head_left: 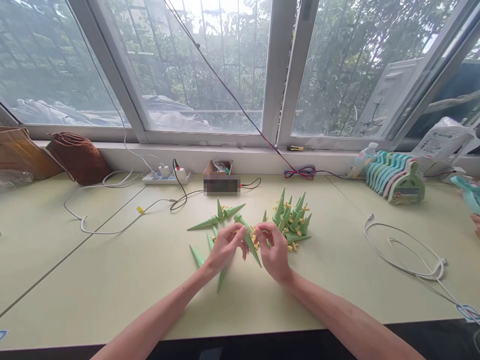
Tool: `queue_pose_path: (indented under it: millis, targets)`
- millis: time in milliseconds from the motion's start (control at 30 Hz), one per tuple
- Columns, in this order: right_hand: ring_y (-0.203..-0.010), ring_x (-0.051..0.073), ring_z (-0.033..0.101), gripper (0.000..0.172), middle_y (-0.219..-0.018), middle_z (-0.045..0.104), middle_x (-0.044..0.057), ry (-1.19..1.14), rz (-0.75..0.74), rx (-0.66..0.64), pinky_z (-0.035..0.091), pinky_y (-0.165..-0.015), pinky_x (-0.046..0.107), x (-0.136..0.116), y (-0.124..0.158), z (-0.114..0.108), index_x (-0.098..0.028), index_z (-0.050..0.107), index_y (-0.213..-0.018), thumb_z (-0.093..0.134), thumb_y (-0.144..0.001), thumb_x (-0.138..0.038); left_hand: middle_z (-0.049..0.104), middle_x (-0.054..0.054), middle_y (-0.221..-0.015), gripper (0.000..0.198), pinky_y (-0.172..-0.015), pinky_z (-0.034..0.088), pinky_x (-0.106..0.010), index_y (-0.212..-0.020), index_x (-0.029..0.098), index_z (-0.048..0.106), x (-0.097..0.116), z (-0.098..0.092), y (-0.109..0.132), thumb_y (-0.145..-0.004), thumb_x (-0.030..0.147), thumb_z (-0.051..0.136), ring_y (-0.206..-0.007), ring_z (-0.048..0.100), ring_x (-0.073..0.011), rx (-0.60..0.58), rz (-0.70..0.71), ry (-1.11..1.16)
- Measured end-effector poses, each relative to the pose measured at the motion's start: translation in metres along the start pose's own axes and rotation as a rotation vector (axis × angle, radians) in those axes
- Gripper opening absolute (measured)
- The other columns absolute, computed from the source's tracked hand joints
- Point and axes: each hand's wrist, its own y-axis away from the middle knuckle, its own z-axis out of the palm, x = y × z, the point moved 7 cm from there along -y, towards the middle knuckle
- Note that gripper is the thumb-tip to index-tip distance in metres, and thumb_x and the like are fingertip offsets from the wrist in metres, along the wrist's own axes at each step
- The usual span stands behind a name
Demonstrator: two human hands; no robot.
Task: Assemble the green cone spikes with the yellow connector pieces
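Observation:
In the middle of the table my left hand [227, 245] is closed on a green plant watering spike [252, 246], which slants with its tip down and to the right. Thumb and finger of my right hand [273, 250] pinch together at the spike's side, on what looks like a small yellow valve [253, 232]. More loose yellow pieces [256, 243] lie behind the fingers, partly hidden. Several green spikes [197, 256] lie around my left hand. Beyond my right hand stands a cluster of green spikes [296, 217] with yellow valves on them.
At the back are a small cardboard box [218, 167], a power strip [167, 177] and a coiled red-black wire [300, 172]. A brown bag [79, 157] sits left. On the right are small dustpans [407, 185], a bottle [362, 159], a white cable [403, 272] and another person's hand [476, 220].

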Motion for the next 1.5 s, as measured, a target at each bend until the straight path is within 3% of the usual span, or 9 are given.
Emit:
queue_pose_path:
  millis: [233,833,967,1200,1500]
  targets:
    - [-0.078,0.017,0.069,0.009,-0.089,0.066,0.004,-0.008,0.004,0.009,0.060,-0.069,0.031,-0.001,0.000,0.000,-0.021,0.059,-0.096,0.057,-0.096,-0.030,0.060,0.000,-0.066,0.035,-0.040,0.051,-0.025,-0.077,0.015,0.055,0.002,-0.002,0.000,-0.090,0.046,0.060,-0.047,0.061,-0.0127,0.074,-0.021,0.077]
    - [-0.070,0.016,0.068,0.012,-0.085,0.067,0.004,0.028,0.016,-0.004,0.059,-0.066,0.030,0.004,0.000,0.002,-0.021,0.058,-0.092,0.061,-0.092,-0.033,0.060,0.001,-0.059,0.032,-0.039,0.050,-0.024,-0.080,0.016,0.056,-0.003,-0.009,0.000,-0.091,0.045,0.059,-0.043,0.061,-0.0135,0.096,0.012,-0.040]
    - [-0.069,0.016,0.068,0.011,-0.083,0.066,0.003,0.028,0.004,-0.012,0.059,-0.066,0.029,0.003,0.000,0.002,-0.021,0.059,-0.092,0.062,-0.092,-0.031,0.055,0.003,-0.058,0.029,-0.041,0.049,-0.023,-0.082,0.016,0.056,-0.001,-0.009,0.001,-0.093,0.043,0.056,-0.044,0.060,-0.0123,0.083,0.076,-0.125]
    - [-0.067,0.016,0.067,0.012,-0.079,0.066,0.002,0.010,0.029,-0.023,0.057,-0.064,0.028,0.005,-0.001,0.002,-0.021,0.058,-0.090,0.062,-0.092,-0.031,0.050,-0.001,-0.079,0.028,-0.040,0.048,-0.020,-0.076,0.015,0.056,0.011,-0.011,0.005,-0.095,0.035,0.055,-0.049,0.059,-0.0085,0.126,0.248,-0.316]
    - [-0.070,0.015,0.066,0.011,-0.080,0.064,0.002,-0.017,0.054,-0.042,0.056,-0.066,0.028,0.005,0.001,0.004,-0.020,0.056,-0.091,0.061,-0.092,-0.030,0.050,-0.002,-0.083,0.028,-0.041,0.049,-0.019,-0.074,0.014,0.057,0.013,-0.010,0.006,-0.095,0.032,0.054,-0.049,0.056,-0.0060,0.143,0.303,-0.380]
